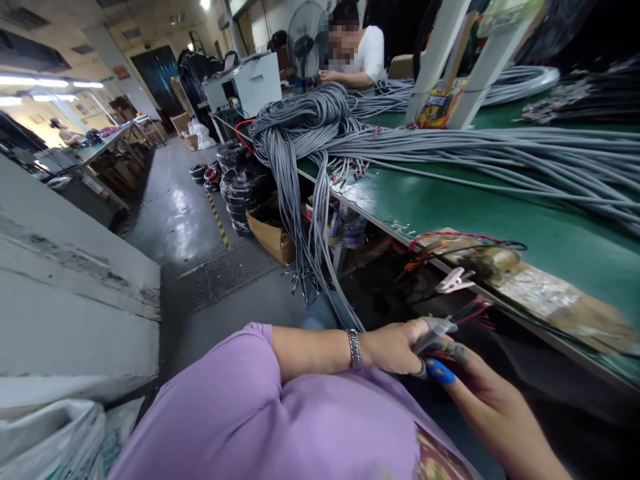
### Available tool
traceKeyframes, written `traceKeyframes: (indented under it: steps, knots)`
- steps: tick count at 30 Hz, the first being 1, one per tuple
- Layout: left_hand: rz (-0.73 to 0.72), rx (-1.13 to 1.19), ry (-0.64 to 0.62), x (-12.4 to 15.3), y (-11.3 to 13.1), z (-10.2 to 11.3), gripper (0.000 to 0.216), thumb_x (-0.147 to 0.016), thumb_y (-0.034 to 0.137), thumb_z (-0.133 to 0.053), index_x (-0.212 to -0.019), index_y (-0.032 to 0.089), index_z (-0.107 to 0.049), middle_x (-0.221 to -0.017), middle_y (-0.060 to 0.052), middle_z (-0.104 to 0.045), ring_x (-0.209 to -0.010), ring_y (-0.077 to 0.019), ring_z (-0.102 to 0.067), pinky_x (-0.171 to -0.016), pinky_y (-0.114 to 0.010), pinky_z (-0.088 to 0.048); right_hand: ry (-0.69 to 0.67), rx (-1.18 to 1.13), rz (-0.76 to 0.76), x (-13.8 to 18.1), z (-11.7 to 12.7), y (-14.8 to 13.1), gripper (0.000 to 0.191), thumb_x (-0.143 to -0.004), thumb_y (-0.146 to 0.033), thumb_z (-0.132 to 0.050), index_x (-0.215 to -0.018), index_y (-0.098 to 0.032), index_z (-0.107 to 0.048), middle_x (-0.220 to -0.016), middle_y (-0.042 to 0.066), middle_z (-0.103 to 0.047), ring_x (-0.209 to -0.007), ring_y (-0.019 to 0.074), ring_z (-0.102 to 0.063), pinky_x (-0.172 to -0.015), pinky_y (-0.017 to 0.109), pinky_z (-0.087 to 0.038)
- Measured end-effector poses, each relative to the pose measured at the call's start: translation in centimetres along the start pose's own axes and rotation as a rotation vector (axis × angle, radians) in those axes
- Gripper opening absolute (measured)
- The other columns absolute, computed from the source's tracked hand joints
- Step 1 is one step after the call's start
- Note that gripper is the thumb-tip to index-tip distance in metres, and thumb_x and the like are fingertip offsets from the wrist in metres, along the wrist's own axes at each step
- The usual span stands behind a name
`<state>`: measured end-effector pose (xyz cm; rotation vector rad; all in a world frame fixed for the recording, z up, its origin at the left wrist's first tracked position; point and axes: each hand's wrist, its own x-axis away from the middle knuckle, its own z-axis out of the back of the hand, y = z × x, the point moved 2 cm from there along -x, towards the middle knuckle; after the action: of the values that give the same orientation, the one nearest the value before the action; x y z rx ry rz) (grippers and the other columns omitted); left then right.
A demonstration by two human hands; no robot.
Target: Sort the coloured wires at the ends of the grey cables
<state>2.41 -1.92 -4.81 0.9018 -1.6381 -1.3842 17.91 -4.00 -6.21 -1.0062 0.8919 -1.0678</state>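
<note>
Left hand pinching one bunch of coloured wires, near right, beside green bench; bunch's lower end hidden in the grasp, strands too blurred to count. Right hand against left, grip unclear, can't tell. One clip just beyond.

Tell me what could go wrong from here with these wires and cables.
The thin coloured wires sticking out past the left hand might snag on the pale clip at the table edge, since they look close to it.

The grey cables draped over the edge of the green table could slide further down or tangle, as their loose ends hang free below.
</note>
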Motion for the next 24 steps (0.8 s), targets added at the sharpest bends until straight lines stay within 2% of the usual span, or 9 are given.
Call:
traceKeyframes:
  steps: [4, 8, 12, 14, 16, 18, 21, 24]
  knots:
    - [-0.021, 0.034, 0.024, 0.1, 0.0, 0.3, 0.072, -0.047, -0.002, -0.066, -0.116, 0.019, -0.065, -0.095, -0.004, -0.07, -0.097, -0.0274, -0.064, -0.088, -0.041, -0.05, -0.025, 0.059, 0.061, -0.6, -0.5, -1.7, 0.026, -0.072, -0.047, -0.068, -0.09, -0.03, -0.073, -0.104, 0.007, -0.071, -0.101, 0.0332, -0.062, -0.097, 0.049, -0.044]
    - [0.031, 0.146, 0.005, 0.2, -0.2, 0.7, 0.072, -0.047, -0.005, -0.064, -0.114, 0.019, -0.066, -0.097, -0.004, -0.069, -0.094, -0.0249, -0.063, -0.085, -0.038, -0.05, -0.005, 0.037, 0.112, -1.2, -1.2, -4.1, 0.014, -0.072, -0.041, -0.069, -0.078, -0.029, -0.072, -0.089, 0.006, -0.072, -0.082, 0.0278, -0.064, -0.079, 0.04, -0.05]
    - [0.117, 0.396, -0.069, 0.9, 0.5, 1.1, 0.069, -0.048, 0.003, -0.079, -0.114, 0.019, -0.065, -0.103, -0.008, -0.069, -0.087, -0.0193, -0.065, -0.082, -0.031, -0.049, 0.171, -0.076, 0.05, -1.2, -0.5, -4.1, 0.017, -0.077, -0.042, -0.066, -0.073, -0.026, -0.069, -0.078, 0.005, -0.069, -0.072, 0.0234, -0.061, -0.071, 0.035, -0.049]
    - [0.106, 0.431, -0.044, 1.2, 1.1, 1.4, 0.061, -0.051, 0.016, -0.087, -0.109, 0.016, -0.067, -0.103, -0.011, -0.068, -0.086, -0.0171, -0.065, -0.085, -0.03, -0.047, 0.309, -0.161, -0.009, -1.0, 0.3, -3.5, 0.018, -0.077, -0.043, -0.068, -0.077, -0.026, -0.069, -0.077, 0.004, -0.069, -0.071, 0.0221, -0.06, -0.071, 0.034, -0.049]
    - [0.112, 0.419, -0.019, 1.3, 1.6, 1.6, 0.06, -0.055, 0.029, -0.088, -0.108, 0.014, -0.067, -0.103, -0.012, -0.068, -0.085, -0.0161, -0.065, -0.084, -0.028, -0.046, 0.386, -0.224, -0.032, -0.8, 0.8, -3.1, 0.019, -0.075, -0.043, -0.07, -0.082, -0.025, -0.069, -0.08, 0.004, -0.069, -0.074, 0.0216, -0.06, -0.074, 0.034, -0.048]
    - [0.108, 0.362, -0.041, 1.2, 2.0, 1.4, 0.055, -0.061, 0.037, -0.085, -0.107, 0.013, -0.067, -0.1, -0.011, -0.069, -0.085, -0.0151, -0.065, -0.082, -0.026, -0.046, 0.352, -0.247, -0.012, -0.8, 0.9, -3.2, 0.019, -0.076, -0.043, -0.069, -0.081, -0.025, -0.069, -0.081, 0.004, -0.069, -0.075, 0.0212, -0.06, -0.075, 0.034, -0.048]
    - [0.038, 0.219, -0.107, 0.9, 2.5, 0.9, 0.045, -0.07, 0.046, -0.077, -0.101, 0.013, -0.068, -0.089, -0.008, -0.069, -0.081, -0.0136, -0.064, -0.077, -0.024, -0.047, 0.213, -0.207, 0.028, -1.2, 0.4, -3.9, 0.021, -0.078, -0.042, -0.068, -0.071, -0.023, -0.067, -0.073, 0.004, -0.065, -0.069, 0.0195, -0.058, -0.068, 0.032, -0.047]
    - [0.035, 0.076, -0.113, 0.6, 2.3, 0.8, 0.046, -0.072, 0.056, -0.07, -0.089, 0.013, -0.065, -0.074, -0.004, -0.067, -0.059, -0.0108, -0.061, -0.053, -0.021, -0.043, 0.154, -0.25, -0.018, -1.7, -0.1, -4.2, 0.022, -0.076, -0.043, -0.07, -0.071, -0.022, -0.066, -0.065, 0.002, -0.061, -0.062, 0.0173, -0.054, -0.063, 0.03, -0.046]
